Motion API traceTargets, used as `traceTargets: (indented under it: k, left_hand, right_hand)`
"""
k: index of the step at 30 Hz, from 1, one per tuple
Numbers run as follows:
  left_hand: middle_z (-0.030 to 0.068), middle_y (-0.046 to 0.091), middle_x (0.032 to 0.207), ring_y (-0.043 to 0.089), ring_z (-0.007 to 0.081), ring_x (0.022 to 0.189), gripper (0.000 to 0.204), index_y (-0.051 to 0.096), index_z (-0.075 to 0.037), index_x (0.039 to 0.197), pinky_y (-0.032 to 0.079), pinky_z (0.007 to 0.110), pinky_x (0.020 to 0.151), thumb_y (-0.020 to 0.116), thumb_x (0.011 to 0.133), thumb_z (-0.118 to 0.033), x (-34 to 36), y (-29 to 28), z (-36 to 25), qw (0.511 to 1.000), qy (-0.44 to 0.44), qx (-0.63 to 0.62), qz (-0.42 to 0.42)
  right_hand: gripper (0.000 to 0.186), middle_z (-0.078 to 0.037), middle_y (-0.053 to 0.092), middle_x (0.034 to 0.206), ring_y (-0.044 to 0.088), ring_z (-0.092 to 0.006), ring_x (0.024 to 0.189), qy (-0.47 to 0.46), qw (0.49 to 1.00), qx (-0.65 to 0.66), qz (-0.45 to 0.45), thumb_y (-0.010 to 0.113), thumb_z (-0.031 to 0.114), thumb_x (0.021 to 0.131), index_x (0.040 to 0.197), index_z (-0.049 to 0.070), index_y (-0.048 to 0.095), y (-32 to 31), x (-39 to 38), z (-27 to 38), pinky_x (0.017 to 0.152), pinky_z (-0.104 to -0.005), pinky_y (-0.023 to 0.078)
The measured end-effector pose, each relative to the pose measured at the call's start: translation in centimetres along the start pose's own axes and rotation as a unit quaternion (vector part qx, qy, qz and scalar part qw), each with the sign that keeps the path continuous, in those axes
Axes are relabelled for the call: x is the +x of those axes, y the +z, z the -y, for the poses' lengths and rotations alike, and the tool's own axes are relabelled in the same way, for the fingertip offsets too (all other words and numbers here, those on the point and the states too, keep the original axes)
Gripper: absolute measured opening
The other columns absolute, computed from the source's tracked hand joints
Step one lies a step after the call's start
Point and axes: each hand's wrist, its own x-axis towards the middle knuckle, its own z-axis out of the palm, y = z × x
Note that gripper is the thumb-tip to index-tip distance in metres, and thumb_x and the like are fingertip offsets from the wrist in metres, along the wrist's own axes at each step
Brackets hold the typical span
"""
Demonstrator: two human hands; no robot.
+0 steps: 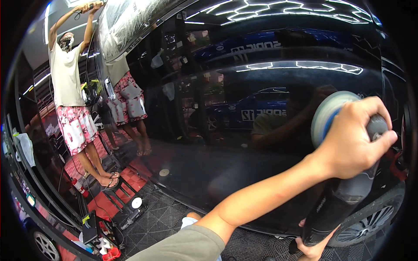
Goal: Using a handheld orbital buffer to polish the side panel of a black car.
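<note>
My left hand (355,141) is closed over the front of a black polisher (348,189), thumb on the right side of its head. At the bottom of the view, my right hand (314,250) grips the rear of the tool's body, partly hidden behind it. The round pale pad (324,115) with its blue backing faces the glossy black car panel (209,161) and appears to lie against it. Dull, hazy patches show low on the panel, and reflections cover its upper part.
At left another person (67,78) stands on a black stool (114,189), arms raised at the car's roof. Clear plastic film (124,26) covers the window. A second polisher (136,211) is near the stool. A wheel (370,222) stands at lower right; black tiles (165,217) cover the floor.
</note>
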Motion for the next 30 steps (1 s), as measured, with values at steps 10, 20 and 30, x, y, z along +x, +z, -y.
traceTargets:
  k: [10,20,30]
  left_hand:
    - [0.0260,0.056,0.069,0.058,0.0437,0.070,0.020,0.051,0.006,0.070,0.047,0.048,0.064,0.063,0.062,-0.009,0.0,9.2,6.6,0.996,0.051,0.017,-0.069]
    - [0.0219,0.058,0.069,0.058,0.0391,0.071,0.018,0.054,0.001,0.070,0.044,0.047,0.064,0.066,0.064,-0.010,-3.4,3.7,3.7,0.992,0.085,0.068,-0.064]
    - [0.0100,0.058,0.064,0.059,0.0255,0.059,0.025,0.057,-0.003,0.076,0.044,0.033,0.056,0.076,0.063,-0.013,-8.7,-9.4,-4.9,0.993,0.053,0.094,-0.044]
  right_hand:
    - [0.092,-0.024,0.059,0.108,0.064,-0.0281,0.086,0.081,0.996,0.042,0.018,0.077,-0.002,0.065,0.141,0.000,0.025,-4.1,-0.6,1.7,0.079,-0.0400,0.055]
    - [0.097,-0.026,0.058,0.112,0.062,-0.0303,0.092,0.030,0.997,0.014,0.076,0.075,-0.009,0.067,0.145,0.006,0.019,-1.6,-2.4,-1.0,0.083,-0.0440,0.053]
    - [0.104,-0.026,0.047,0.129,0.043,-0.0370,0.125,0.253,0.940,-0.105,0.203,0.077,0.031,0.071,0.147,0.003,0.012,8.0,-5.1,-4.3,0.105,-0.0581,0.033]
